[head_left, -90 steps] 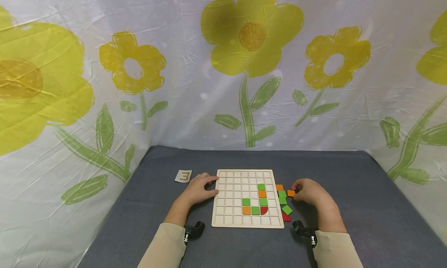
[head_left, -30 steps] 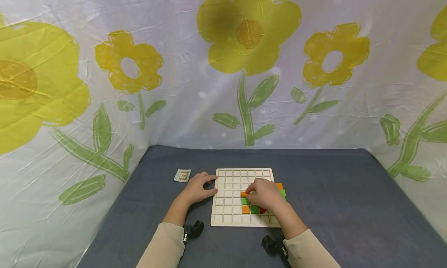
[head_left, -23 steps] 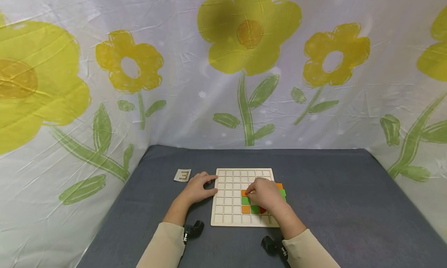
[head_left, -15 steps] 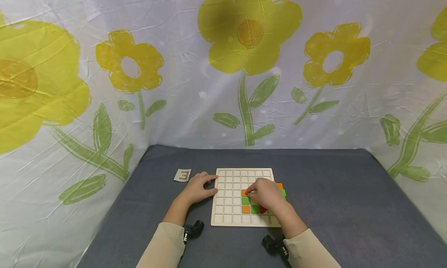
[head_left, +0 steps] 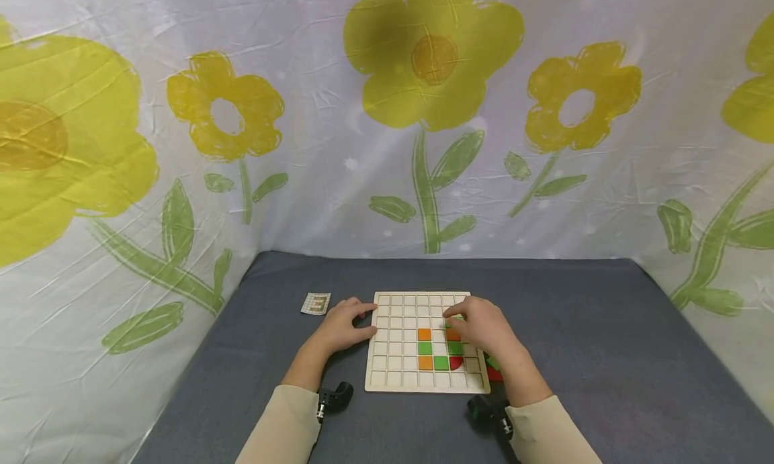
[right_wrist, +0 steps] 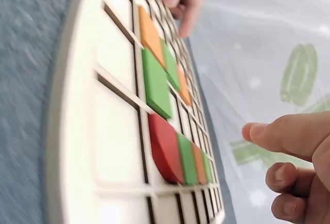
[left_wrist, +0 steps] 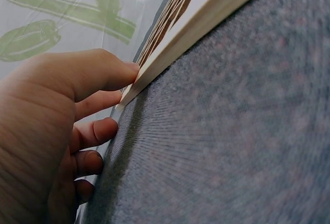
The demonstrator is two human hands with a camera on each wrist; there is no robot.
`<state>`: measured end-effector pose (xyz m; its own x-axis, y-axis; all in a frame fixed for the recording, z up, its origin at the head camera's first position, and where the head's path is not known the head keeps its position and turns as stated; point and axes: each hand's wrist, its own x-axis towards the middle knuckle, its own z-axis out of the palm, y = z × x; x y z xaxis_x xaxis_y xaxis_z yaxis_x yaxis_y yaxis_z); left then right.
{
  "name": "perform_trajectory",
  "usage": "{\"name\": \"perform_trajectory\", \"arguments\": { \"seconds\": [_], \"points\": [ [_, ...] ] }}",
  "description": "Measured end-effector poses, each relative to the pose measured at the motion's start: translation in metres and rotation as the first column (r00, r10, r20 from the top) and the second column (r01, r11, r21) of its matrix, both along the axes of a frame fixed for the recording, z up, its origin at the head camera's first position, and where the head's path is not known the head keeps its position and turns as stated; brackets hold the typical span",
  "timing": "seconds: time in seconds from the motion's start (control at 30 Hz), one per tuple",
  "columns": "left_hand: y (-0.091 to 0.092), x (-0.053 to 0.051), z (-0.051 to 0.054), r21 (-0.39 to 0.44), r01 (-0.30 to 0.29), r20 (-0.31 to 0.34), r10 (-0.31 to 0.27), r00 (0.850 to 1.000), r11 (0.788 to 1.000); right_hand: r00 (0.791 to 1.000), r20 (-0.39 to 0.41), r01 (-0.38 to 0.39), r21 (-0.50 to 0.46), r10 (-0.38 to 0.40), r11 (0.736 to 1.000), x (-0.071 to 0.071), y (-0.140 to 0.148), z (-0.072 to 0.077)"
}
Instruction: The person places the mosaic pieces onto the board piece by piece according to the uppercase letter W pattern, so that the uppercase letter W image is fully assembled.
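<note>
A pale wooden grid board (head_left: 395,378) lies on the dark cloth, with orange, green and red pieces in some cells. My left hand (head_left: 345,326) touches the board's left edge with thumb and index finger; in the left wrist view its other fingers (left_wrist: 88,163) curl loosely beside the edge. My right hand (head_left: 480,324) hovers over the board's right part and partly covers the upper right pieces. In the right wrist view the right hand (right_wrist: 296,157) holds nothing and stays off the board. A red rounded piece (right_wrist: 164,149) sits in a cell, next to a green square (right_wrist: 155,83).
A small printed card (head_left: 316,303) lies left of the board, beyond my left hand. Loose green and red pieces (head_left: 494,375) lie at the board's right edge, partly hidden by my right forearm. A flowered curtain (head_left: 338,182) stands behind the cloth-covered table (head_left: 423,434).
My right hand has brought an orange square from the right side to the board, let go of it above the left green square, and moved back rightward. The left hand keeps its place.
</note>
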<state>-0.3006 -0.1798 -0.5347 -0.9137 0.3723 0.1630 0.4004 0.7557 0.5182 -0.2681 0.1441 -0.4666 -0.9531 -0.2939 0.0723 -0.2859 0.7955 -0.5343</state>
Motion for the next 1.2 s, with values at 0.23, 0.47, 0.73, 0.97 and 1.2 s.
{"name": "perform_trajectory", "arguments": {
  "seconds": [0.23,0.47,0.73,0.97,1.2],
  "points": [
    [-0.001,0.000,-0.001,0.000,0.007,-0.008,-0.007,1.000,1.000,0.998,0.028,0.047,-0.005,-0.047,0.999,-0.003,0.023,0.007],
    [0.000,0.000,0.000,-0.006,0.000,0.001,0.000,1.000,1.000,0.991,0.089,0.099,-0.029,-0.096,0.995,-0.012,0.049,-0.003],
    [0.000,0.000,0.000,0.005,0.005,0.003,-0.005,1.000,1.000,0.976,0.178,0.127,0.006,-0.126,0.992,-0.016,0.071,-0.012],
    [0.000,0.000,-0.001,0.012,0.002,0.001,-0.002,1.000,1.000,0.969,0.242,0.062,-0.079,-0.041,0.995,-0.015,0.083,-0.019],
    [0.000,0.001,0.000,0.012,0.005,-0.007,-0.005,1.000,1.000,0.956,0.293,0.030,-0.139,0.012,0.990,-0.015,0.087,-0.022]
  ]
}}
